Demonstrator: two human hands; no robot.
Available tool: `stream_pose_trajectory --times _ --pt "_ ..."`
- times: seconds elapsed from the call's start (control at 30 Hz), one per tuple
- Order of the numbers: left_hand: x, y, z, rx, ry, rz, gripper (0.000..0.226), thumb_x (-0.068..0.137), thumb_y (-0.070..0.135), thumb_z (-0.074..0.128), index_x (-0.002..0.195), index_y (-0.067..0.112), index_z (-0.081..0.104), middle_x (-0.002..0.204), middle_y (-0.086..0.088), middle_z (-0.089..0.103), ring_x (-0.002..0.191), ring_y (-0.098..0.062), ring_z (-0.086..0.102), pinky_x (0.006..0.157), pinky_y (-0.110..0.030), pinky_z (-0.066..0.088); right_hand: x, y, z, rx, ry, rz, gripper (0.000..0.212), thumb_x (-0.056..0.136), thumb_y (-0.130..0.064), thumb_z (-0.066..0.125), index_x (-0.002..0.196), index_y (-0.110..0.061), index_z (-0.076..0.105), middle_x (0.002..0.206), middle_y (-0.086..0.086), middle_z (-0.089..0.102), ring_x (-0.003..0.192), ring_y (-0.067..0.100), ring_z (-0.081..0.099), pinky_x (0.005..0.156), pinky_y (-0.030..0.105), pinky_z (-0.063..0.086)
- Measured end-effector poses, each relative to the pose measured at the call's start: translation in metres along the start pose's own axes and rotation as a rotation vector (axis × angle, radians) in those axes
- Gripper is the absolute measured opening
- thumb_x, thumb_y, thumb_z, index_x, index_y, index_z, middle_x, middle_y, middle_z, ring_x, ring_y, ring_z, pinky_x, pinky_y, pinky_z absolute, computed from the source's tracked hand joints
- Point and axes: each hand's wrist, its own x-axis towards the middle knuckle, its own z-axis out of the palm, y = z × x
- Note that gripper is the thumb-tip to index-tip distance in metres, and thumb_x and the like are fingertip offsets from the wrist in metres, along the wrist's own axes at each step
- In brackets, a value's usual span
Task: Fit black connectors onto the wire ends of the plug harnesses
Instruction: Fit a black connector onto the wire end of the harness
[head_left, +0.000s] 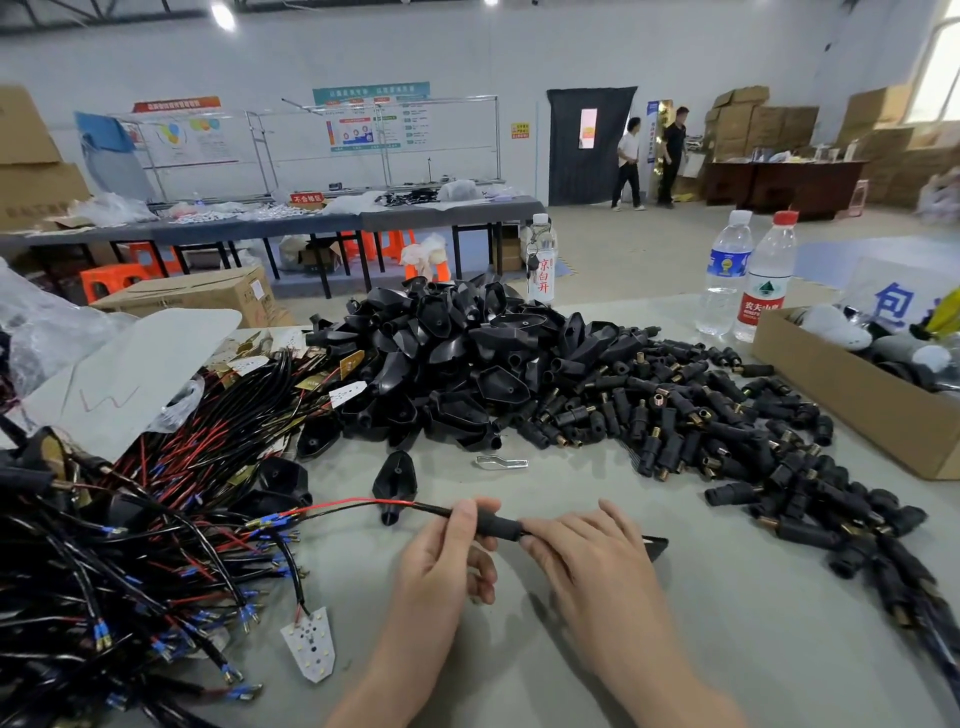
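Pinching, with fingers (464, 512) of left hand (447, 566), the wire (363, 502) just where entering the connector (498, 526); gripping the connector's right end with right hand (587, 566), fingers curled. Holding both over the table (519, 670), near centre, between harness heap (130, 519) left and connector pile (727, 431) right.

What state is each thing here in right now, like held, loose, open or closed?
Black tubular plastic connector: on thin black cable, held by both hands.
Left hand: pinches connector's cable end.
Right hand: pinches connector's other end.
Red-capped clear plastic bottle: upright, closed.
Brown cardboard box: open-topped.
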Motion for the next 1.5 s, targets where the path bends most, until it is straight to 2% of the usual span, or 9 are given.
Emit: stream_pose_trajectory --times 0.17,0.27,0.4,0.6,0.77,1.0,1.1,1.3,1.5 --pt "0.004 -0.004 -0.004 -0.061 0.13 -0.041 0.035 0.101 0.036 0.047 0.093 0.019 0.076 0.073 -0.004 0.062 0.056 -0.017 0.054 0.049 -0.029 0.045 -0.001 0.01 -0.002 0.076 -0.077 0.112 0.018 0.088 -0.03 0.072 0.106 -0.034 0.073 0.098 -0.018 0.069 0.093 0.013 0.065 0.103 0.037 0.038" --pt "0.004 -0.003 -0.005 -0.074 0.141 -0.043 0.036 0.097 0.042 0.049 0.093 0.019 0.076 0.074 -0.005 0.062 0.056 -0.017 0.053 0.049 -0.029 0.045 -0.003 0.014 -0.001 0.098 -0.138 0.104 0.017 0.088 -0.027 0.072 0.103 -0.037 0.073 0.098 -0.02 0.068 0.09 0.013 0.064 0.09 0.037 0.05" --pt "0.002 -0.003 -0.001 0.012 0.081 -0.016 0.035 0.087 0.05 0.052 0.091 0.025 0.076 0.073 -0.003 0.063 0.056 -0.018 0.055 0.05 -0.029 0.047 -0.003 0.014 0.0 0.097 -0.117 0.098 0.018 0.084 -0.027 0.078 0.096 -0.039 0.073 0.089 -0.023 0.064 0.08 0.011 0.061 0.077 0.028 0.048" --pt "0.0 -0.004 0.002 0.084 0.049 0.002 0.033 0.096 0.04 0.05 0.094 0.019 0.075 0.072 -0.002 0.064 0.056 -0.018 0.056 0.051 -0.027 0.047 -0.002 0.011 0.004 0.092 -0.063 0.054 0.017 0.085 -0.031 0.075 0.099 -0.038 0.069 0.091 -0.023 0.06 0.085 0.007 0.055 0.081 0.024 0.043" --pt "0.002 -0.004 -0.002 0.019 0.084 -0.028 0.037 0.103 0.034 0.045 0.09 0.017 0.075 0.075 -0.008 0.063 0.057 -0.02 0.055 0.051 -0.032 0.046 -0.002 0.014 0.001 0.171 -0.225 0.149 0.041 0.093 -0.05 0.054 0.132 -0.038 0.054 0.12 -0.022 0.054 0.113 0.007 0.044 0.101 0.024 0.037" --pt "0.002 -0.004 0.0 0.035 0.056 -0.015 0.034 0.094 0.044 0.049 0.09 0.024 0.076 0.072 -0.004 0.063 0.057 -0.02 0.056 0.051 -0.031 0.047 -0.003 0.017 0.001 0.257 -0.332 0.102 0.029 0.098 -0.05 0.046 0.127 -0.046 0.05 0.118 -0.028 0.049 0.108 0.002 0.045 0.096 0.025 0.04" --pt "0.001 -0.004 0.0 0.057 0.052 -0.001 0.035 0.089 0.05 0.05 0.091 0.025 0.075 0.071 -0.002 0.064 0.057 -0.021 0.057 0.053 -0.032 0.048 -0.003 0.02 0.002 0.288 -0.336 0.117 0.026 0.097 -0.05 0.049 0.123 -0.046 0.053 0.115 -0.029 0.05 0.107 -0.001 0.045 0.095 0.024 0.04" --pt "0.002 -0.007 -0.001 0.044 0.089 -0.008 0.033 0.097 0.042 0.048 0.09 0.025 0.075 0.074 -0.004 0.064 0.057 -0.02 0.057 0.052 -0.032 0.048 -0.003 0.025 0.004 0.433 -0.317 0.187 0.023 0.097 -0.037 0.057 0.12 -0.042 0.059 0.112 -0.036 0.049 0.112 -0.008 0.044 0.095 0.01 0.033" --pt "0.003 -0.007 -0.002 0.058 0.11 -0.012 0.033 0.102 0.037 0.045 0.088 0.027 0.074 0.07 0.001 0.063 0.057 -0.02 0.057 0.051 -0.03 0.048 -0.002 0.024 0.002 0.489 -0.326 0.202 0.026 0.098 -0.032 0.058 0.123 -0.038 0.061 0.114 -0.032 0.054 0.108 -0.015 0.048 0.088 0.001 0.032"
